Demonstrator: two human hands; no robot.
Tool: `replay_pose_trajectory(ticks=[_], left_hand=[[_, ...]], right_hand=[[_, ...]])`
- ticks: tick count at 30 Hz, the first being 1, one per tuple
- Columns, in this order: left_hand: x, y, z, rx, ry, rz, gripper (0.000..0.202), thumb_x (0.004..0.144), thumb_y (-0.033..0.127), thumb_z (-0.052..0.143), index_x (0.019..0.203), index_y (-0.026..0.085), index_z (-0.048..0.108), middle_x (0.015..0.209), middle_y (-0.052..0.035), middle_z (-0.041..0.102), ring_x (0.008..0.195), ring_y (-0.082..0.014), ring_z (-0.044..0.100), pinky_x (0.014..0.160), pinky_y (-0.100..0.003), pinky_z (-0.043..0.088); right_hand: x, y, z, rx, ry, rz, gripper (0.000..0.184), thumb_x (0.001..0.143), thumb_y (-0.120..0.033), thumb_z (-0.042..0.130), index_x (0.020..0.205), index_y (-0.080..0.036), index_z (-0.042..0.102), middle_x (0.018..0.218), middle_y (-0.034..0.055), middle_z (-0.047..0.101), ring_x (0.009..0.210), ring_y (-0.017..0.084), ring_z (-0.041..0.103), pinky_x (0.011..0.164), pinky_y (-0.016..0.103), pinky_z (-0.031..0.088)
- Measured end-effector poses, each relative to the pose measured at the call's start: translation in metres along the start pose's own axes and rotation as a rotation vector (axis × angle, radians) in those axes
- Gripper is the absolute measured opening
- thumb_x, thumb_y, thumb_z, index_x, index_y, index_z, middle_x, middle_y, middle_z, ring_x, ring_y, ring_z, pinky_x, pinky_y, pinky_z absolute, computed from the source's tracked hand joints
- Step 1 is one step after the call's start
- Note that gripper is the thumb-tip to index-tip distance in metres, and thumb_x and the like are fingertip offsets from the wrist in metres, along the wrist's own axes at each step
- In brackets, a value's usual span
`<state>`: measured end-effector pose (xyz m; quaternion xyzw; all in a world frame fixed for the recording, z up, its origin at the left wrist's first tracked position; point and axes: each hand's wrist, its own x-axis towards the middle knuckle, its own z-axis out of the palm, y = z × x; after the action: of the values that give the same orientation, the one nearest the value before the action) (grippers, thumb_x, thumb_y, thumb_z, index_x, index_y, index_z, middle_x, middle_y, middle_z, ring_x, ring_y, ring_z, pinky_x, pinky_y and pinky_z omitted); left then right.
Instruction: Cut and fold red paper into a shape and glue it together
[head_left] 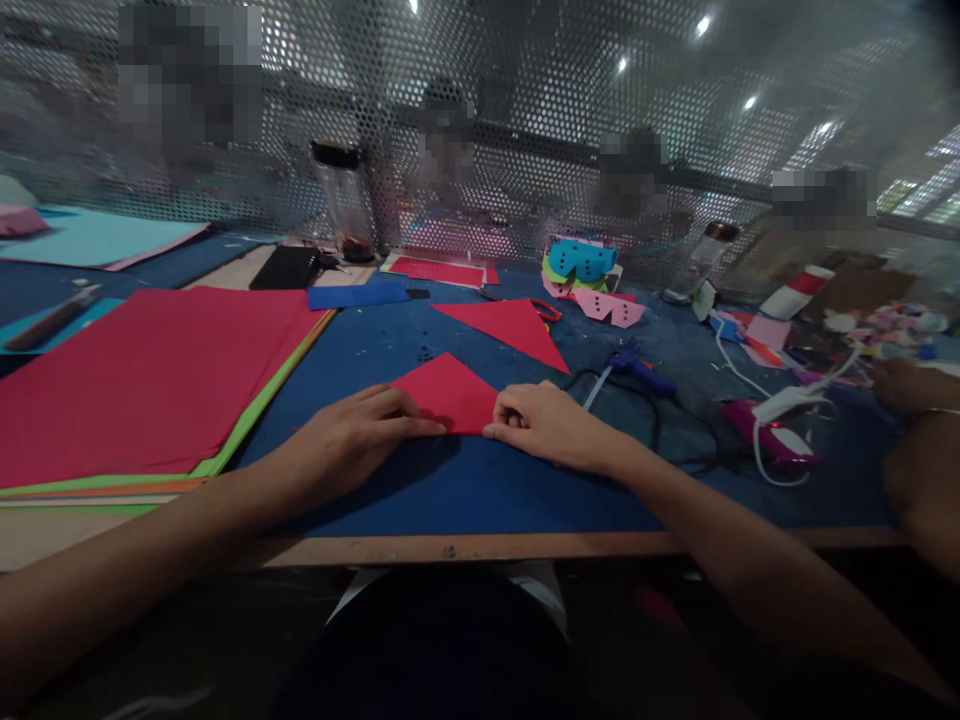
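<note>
In the head view, we are handling a red paper on the blue mat before us. Our right hand is pinching its right corner between thumb and curled fingers. Our left hand is touching its left side, fingers drawn together; whether pinching or only pressing, we cannot tell. Beyond, a red triangle is lying flat.

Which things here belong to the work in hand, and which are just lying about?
In the work:
- red paper piece, touched by the left hand and right hand
- probably the red paper triangle and coloured paper stack

Lying about:
- blue glue gun
- orange-handled scissors
- dark-lidded jar
</note>
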<state>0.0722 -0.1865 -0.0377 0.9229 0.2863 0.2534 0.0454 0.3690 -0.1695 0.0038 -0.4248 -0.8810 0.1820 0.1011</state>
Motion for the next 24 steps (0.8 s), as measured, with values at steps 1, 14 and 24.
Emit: replay_pose_trajectory(ticks=[1,14,24], left_hand=[[-0.0005,-0.0012,0.001,0.007,-0.004,0.011,0.04,0.105,0.014,0.045,0.131,0.032,0.07,0.111,-0.007,0.069,0.1,-0.0189,0.067,0.086,-0.03,0.055],[-0.001,-0.0013,0.0016,-0.009,-0.029,0.007,0.041,0.104,0.013,0.045,0.128,0.033,0.072,0.111,-0.0068,0.068,0.102,-0.019,0.066,0.088,-0.03,0.054],[-0.0018,-0.0028,0.0032,0.004,-0.027,0.0,0.042,0.105,0.015,0.045,0.133,0.035,0.069,0.108,-0.0065,0.067,0.098,-0.019,0.065,0.086,-0.029,0.052]], right_hand=[[0.0,0.0001,0.0001,0.001,0.001,0.0,0.025,0.099,-0.039,0.065,0.083,-0.019,0.065,0.086,-0.0001,0.071,0.079,0.014,0.061,0.08,0.032,0.033],[-0.0008,-0.0013,-0.0021,0.003,-0.017,0.008,0.026,0.099,-0.04,0.064,0.083,-0.019,0.064,0.086,-0.0004,0.07,0.079,0.014,0.061,0.081,0.033,0.033],[-0.0003,0.0015,0.0002,0.002,-0.01,-0.004,0.025,0.099,-0.04,0.064,0.085,-0.019,0.065,0.087,-0.0007,0.071,0.079,0.014,0.061,0.079,0.032,0.032]])
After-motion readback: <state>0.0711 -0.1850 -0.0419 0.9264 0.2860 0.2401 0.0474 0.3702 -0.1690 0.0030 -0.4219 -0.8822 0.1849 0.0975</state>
